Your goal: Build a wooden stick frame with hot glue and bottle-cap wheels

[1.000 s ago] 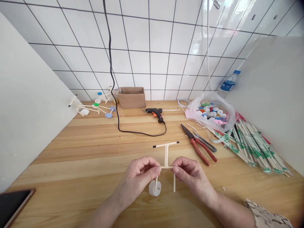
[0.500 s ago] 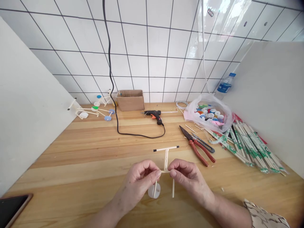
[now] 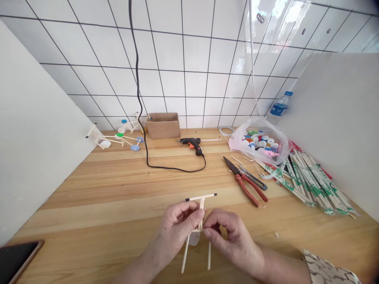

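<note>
"What's the left hand (image 3: pixel 177 228) doing?"

"It's closed in a pinch, thumb and fingers gripping a frame of thin wooden sticks (image 3: pixel 201 209) near the front edge of the desk (image 3: pixel 118 185)."

"And the right hand (image 3: pixel 233 240)?"

"Half curled, with its fingertips (image 3: pixel 206 232) right by the frame. I can't tell whether they're touching it or holding anything."

"How does the frame sit?"

"One stick crosses the top, and two legs point down toward the person, tilted slightly apart. A white bottle cap (image 3: pixel 194 238) shows behind it, between the hands, but I can't tell if it's attached."

"What's nearby?"

"To the right lie red-handled pliers (image 3: pixel 244 183), then a heap of wrapped chopsticks (image 3: pixel 314 183) in the right corner. Behind them is a plastic bag (image 3: pixel 259 148) of bottle caps. Along the back edge are a glue gun (image 3: pixel 191 142) with its black cord (image 3: pixel 166 167) and a cardboard box (image 3: pixel 162 127). Finished stick models (image 3: pixel 118 138) sit in the back left corner, and a phone (image 3: pixel 17 262) sits at the front left corner."
</note>
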### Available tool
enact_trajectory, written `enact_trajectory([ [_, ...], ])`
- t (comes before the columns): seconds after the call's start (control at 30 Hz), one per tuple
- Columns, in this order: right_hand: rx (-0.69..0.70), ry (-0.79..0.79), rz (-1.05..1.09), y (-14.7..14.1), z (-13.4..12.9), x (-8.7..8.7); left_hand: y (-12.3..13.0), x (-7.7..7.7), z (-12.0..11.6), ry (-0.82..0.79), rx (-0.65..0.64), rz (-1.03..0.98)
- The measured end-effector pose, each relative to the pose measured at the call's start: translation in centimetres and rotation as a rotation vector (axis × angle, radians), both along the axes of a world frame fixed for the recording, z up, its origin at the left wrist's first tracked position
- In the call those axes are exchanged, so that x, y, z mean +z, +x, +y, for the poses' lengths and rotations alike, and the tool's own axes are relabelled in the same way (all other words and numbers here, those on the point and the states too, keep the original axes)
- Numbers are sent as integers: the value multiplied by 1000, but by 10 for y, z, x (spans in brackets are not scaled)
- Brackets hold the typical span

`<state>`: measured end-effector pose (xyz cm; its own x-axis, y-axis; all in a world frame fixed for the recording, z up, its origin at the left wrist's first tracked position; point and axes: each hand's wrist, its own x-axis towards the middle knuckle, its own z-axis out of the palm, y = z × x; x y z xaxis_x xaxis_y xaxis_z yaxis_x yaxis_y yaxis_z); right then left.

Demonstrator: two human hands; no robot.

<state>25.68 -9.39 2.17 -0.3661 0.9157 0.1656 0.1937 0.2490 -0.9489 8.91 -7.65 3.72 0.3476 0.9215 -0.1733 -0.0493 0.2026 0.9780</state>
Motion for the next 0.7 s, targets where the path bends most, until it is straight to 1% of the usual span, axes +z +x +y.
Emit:
enact_trajectory([
  [0.07,32,31,11,1,0,3,0,-1,-1,0,27,33],
  [0.1,14,35,33,2,1,5,0,-1,-1,-6,27,44],
  [0.13,-29,37,60,5,3,6,-1,-1,-2,-15,19,49],
  [0.2,-160,59,95,10,8,8,-1,-2,-3,-27,-2,56],
  [0.27,-242,136,70,16,13,9,-2,-4,-5,-18,-29,77],
  [0.3,-249,195,42,18,15,10,-1,-4,-6,-11,-41,91],
  [0.43,-200,411,-77,19,17,11,3,-5,-9,14,-48,127],
  [0.6,-209,594,-240,13,12,12,8,2,-10,42,0,163],
  [0.7,-227,654,-310,12,9,13,9,5,-11,91,19,181],
])
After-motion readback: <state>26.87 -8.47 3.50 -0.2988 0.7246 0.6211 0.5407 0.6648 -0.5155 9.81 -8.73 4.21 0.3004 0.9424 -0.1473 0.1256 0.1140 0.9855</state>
